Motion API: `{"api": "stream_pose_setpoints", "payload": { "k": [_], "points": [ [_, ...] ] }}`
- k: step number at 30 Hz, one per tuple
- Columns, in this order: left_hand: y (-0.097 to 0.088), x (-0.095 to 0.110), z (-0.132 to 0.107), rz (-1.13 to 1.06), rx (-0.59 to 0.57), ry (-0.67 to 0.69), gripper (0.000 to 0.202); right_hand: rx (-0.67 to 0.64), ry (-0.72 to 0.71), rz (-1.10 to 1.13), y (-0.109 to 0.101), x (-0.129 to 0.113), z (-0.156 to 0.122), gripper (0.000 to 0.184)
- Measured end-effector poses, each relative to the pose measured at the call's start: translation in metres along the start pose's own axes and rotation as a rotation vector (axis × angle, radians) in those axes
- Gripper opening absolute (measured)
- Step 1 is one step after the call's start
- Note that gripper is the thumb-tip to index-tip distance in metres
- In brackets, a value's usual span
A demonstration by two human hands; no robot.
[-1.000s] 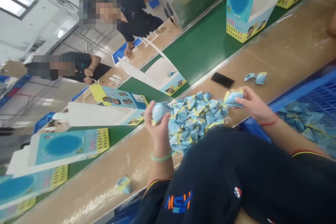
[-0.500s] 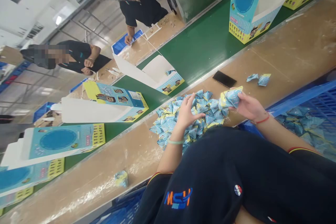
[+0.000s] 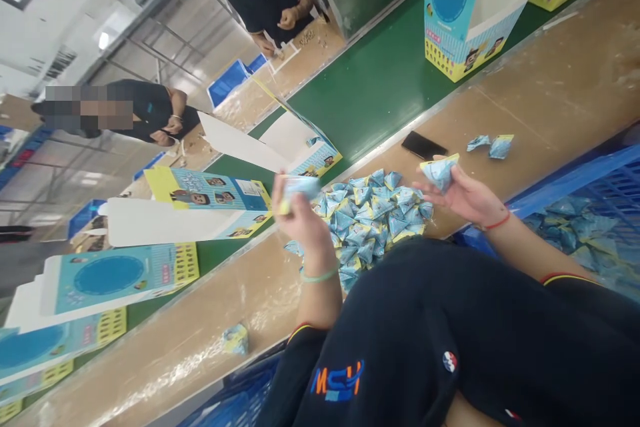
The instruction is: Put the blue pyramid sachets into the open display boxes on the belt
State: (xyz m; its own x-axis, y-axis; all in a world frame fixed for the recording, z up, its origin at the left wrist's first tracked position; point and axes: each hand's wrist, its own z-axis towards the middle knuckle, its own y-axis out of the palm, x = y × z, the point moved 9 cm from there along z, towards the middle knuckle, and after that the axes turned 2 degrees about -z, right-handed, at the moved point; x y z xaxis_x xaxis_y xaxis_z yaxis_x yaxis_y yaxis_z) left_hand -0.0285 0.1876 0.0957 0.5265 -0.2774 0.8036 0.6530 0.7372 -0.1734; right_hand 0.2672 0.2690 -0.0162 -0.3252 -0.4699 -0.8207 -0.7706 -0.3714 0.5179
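My left hand (image 3: 306, 223) is raised over the left end of the pile, closed on a small blue-and-yellow packet (image 3: 303, 187) that motion blurs. To the right, my right hand (image 3: 463, 197) holds a pyramid-shaped packet (image 3: 439, 173), blue with a yellow edge. Between and below the hands lies a heap of similar packets (image 3: 373, 220) on the brown table. Just beyond my left hand stands an open printed carton (image 3: 325, 159) with a packet inside. Another printed carton (image 3: 215, 193) with its white flap up is to the left.
A black phone (image 3: 424, 145) and two packets (image 3: 500, 147) lie beyond my right hand. Several cartons line the green belt (image 3: 385, 93). Packets fill a blue crate (image 3: 600, 193) at right. One packet (image 3: 236, 339) sits at left. Two people (image 3: 150, 110) work opposite.
My left hand has moved left from above the pile and now holds a packet. My right hand keeps a packet, with its fingers more spread. The view has shifted slightly.
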Motion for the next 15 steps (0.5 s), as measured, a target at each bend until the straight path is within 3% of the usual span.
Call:
{"api": "stream_pose_setpoints", "payload": {
  "k": [4, 8, 11, 13, 15],
  "points": [
    [-0.001, 0.011, -0.006, 0.121, -0.126, 0.081, 0.045, 0.128, -0.007, 0.038, -0.022, 0.004, 0.002, 0.044],
    [-0.009, 0.013, -0.013, 0.128, -0.167, 0.151, 0.038, 0.157, -0.01, -0.08, -0.017, -0.002, -0.005, 0.045],
    [-0.021, 0.012, -0.017, 0.178, -0.115, 0.178, 0.038, 0.173, -0.241, -0.117, -0.007, -0.049, -0.022, 0.049],
    [-0.017, 0.005, -0.024, 0.224, -0.177, 0.131, 0.038, 0.096, -0.417, -0.188, 0.007, -0.09, -0.035, 0.052],
    [-0.013, -0.004, -0.032, 0.233, -0.214, 0.073, 0.038, 0.016, -0.426, -0.338, 0.019, -0.114, -0.038, 0.053]
  ]
}}
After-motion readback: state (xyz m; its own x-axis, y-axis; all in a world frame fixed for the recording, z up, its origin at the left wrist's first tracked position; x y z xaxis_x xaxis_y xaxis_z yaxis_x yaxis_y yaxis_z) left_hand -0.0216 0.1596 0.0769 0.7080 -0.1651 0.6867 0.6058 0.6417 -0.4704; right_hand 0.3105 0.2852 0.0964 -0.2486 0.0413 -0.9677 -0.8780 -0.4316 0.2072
